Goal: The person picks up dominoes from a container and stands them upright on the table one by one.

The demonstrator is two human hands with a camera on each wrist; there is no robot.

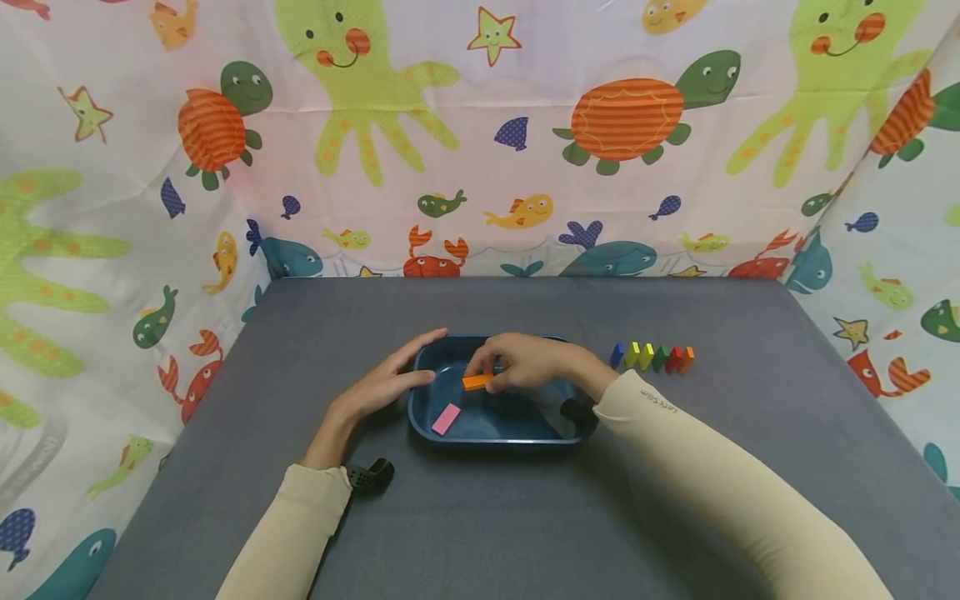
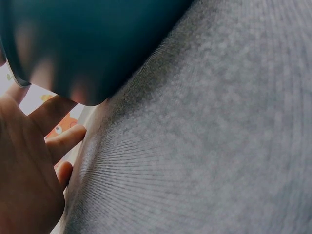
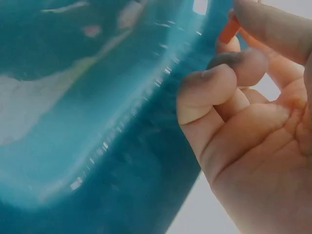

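A blue tray [image 1: 495,439] lies on the grey cloth. Along its left end rests my left hand [image 1: 386,383], with the thumb at the rim and the other fingers fairly straight by the outer wall; the left wrist view shows these fingers [image 2: 61,141] under the tray's edge. Over the tray my right hand [image 1: 525,361] pinches an orange domino block [image 1: 476,382] between thumb and fingertips. In the right wrist view only a piece of this orange block [image 3: 229,31] shows. A pink domino block [image 1: 446,419] lies flat in the tray's left part.
Right of the tray several domino blocks stand upright in a row, from a blue block [image 1: 617,356] through yellow, green and red to an orange block [image 1: 686,360]. A cloth curtain [image 1: 480,192] printed with sea animals borders the table's back and sides.
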